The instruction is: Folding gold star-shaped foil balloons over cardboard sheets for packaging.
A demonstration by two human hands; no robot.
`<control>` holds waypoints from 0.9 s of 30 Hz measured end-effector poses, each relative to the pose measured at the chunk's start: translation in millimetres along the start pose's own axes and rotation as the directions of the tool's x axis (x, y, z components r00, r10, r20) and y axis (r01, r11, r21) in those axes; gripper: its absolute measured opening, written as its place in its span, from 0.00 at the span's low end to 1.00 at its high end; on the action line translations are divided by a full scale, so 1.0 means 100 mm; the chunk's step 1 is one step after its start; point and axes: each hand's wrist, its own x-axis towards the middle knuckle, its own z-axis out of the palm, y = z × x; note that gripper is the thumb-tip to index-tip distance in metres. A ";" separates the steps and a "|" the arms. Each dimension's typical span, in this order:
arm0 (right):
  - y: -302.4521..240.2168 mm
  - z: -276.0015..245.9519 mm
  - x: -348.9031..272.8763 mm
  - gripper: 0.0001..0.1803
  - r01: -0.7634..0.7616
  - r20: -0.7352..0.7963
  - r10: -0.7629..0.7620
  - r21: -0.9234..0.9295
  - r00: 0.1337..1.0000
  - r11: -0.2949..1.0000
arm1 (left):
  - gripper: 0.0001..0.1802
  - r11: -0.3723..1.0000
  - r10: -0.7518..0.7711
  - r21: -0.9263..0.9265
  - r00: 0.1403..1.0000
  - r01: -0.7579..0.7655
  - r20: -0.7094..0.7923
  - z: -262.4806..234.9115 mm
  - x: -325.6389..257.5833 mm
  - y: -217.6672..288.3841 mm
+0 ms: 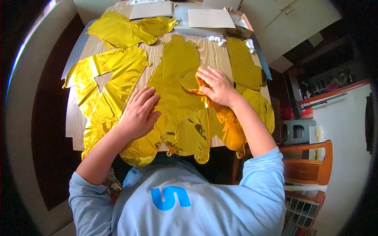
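Flat, uninflated gold foil balloons cover much of the table. Under my hands lies the middle foil balloon, reaching from the far side of the table down over its near edge. My left hand rests palm down where this balloon meets the crinkled foil balloon on the left, its fingers stretched out. Further right, my right hand lies with fingers extended over an orange-tinted fold of foil that runs down to the near edge. What is under the right palm is hidden.
Another gold foil balloon lies at the far left, and one more along the right side. At the back are cardboard sheets, an open cardboard box and crumpled white pieces. A wooden chair stands at right.
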 end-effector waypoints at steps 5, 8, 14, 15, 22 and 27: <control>-0.04 0.00 -0.03 0.31 -0.036 0.012 0.036 0.025 0.999 0.999 | 0.25 1.000 -0.007 0.017 0.999 0.007 0.042 -0.08 0.12 0.01; -0.07 0.00 -0.03 0.31 -0.043 0.026 0.043 0.017 0.999 0.999 | 0.26 0.998 0.041 -0.053 0.999 -0.041 0.000 -0.07 0.37 0.16; -0.04 0.03 -0.03 0.32 -0.017 0.028 0.017 -0.023 0.999 1.000 | 0.42 0.973 0.210 -0.107 0.976 -0.203 0.054 0.31 0.76 0.33; -0.04 0.05 -0.04 0.32 -0.019 0.024 0.020 -0.023 1.000 1.000 | 0.44 0.975 0.219 -0.063 0.972 -0.214 0.085 0.38 0.74 0.31; -0.01 0.09 -0.04 0.33 -0.031 0.015 0.031 -0.023 0.999 0.999 | 0.49 0.974 0.212 0.046 0.966 -0.221 0.145 0.47 0.67 0.26; -0.17 -0.07 -0.19 0.36 -0.044 -0.139 0.043 -0.004 0.989 0.999 | 0.48 0.972 0.229 0.013 0.961 -0.233 0.154 0.49 0.70 0.27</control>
